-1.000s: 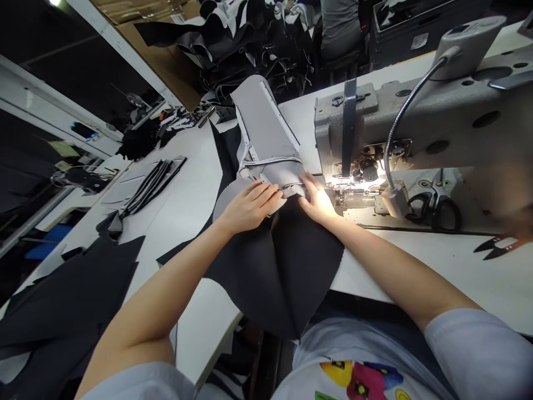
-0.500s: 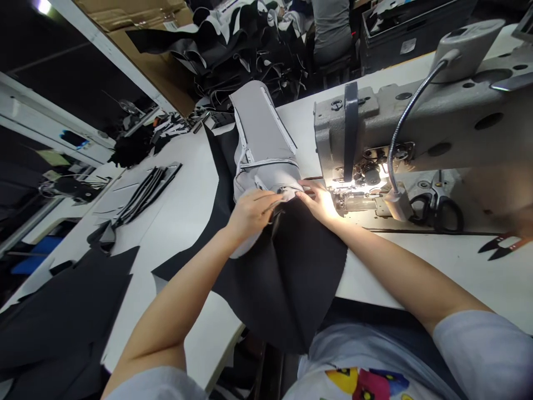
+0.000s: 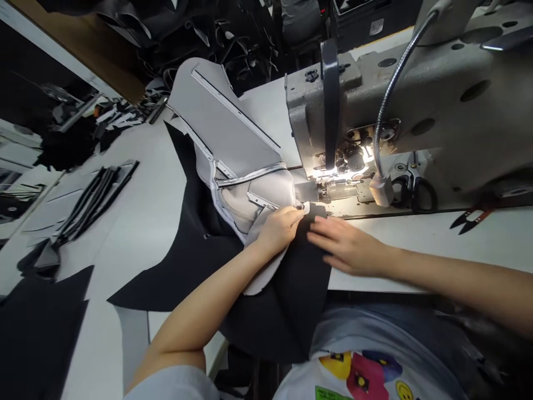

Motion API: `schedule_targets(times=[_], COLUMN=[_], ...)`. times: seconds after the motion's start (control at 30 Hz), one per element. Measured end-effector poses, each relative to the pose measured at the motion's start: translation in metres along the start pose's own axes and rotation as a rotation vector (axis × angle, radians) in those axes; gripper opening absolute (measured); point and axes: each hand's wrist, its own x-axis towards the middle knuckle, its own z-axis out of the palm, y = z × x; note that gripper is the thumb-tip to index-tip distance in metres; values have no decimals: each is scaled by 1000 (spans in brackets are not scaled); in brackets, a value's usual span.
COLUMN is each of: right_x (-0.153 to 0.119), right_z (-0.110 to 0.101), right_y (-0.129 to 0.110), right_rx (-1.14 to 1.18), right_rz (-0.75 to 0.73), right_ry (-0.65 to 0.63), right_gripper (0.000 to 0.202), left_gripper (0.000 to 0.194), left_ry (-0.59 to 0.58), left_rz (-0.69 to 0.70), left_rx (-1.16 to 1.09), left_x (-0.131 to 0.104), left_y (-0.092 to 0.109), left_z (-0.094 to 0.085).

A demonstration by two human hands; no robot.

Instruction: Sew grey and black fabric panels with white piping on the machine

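A grey fabric piece with white-edged seams [image 3: 233, 122] lies across the table, joined or laid over a large black fabric panel [image 3: 166, 272]. My left hand [image 3: 281, 228] is closed on the grey piece's near edge, pinching it where a small white tip sticks out. My right hand [image 3: 345, 244] is off the grey piece, fingers apart and slightly blurred, over the black panel's right side. Just beyond both hands is the sewing machine [image 3: 345, 105], its lamp lighting the needle area. Whether the grey and black pieces are stitched together I cannot tell.
Large scissors [image 3: 413, 186] lie on the machine bed, with red-handled thread snips [image 3: 472, 219] to their right. A stack of cut pieces [image 3: 94, 194] and more black fabric [image 3: 41, 328] lie on the left. Dark fabric is heaped behind the table [image 3: 266, 91].
My right hand has let go of the grey piece and drawn back toward me. My left hand still grips the fabric, which has turned and shifted. The view has moved too.
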Motion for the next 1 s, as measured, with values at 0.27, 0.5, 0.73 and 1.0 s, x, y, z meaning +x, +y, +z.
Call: schedule_targets(times=[0.27,0.5,0.73,1.0], right_x=[13,27,1,1], right_z=[0,3,0,2], right_y=[-7,-10,-2,2], right_rx=[-356,-424,-263,-210], right_rz=[-119,-66,-121,-92], right_ry=[-62,-38,96,152], right_gripper=[34,26,29,27], left_gripper=[31,26,39,31], left_ry=[-214,-344,-267,-247], left_rz=[-4,57,251,220], left_rx=[219,246,347,435], left_x=[54,52,48,44], left_y=[-2,28,21,29], left_z=[4,6,7,11])
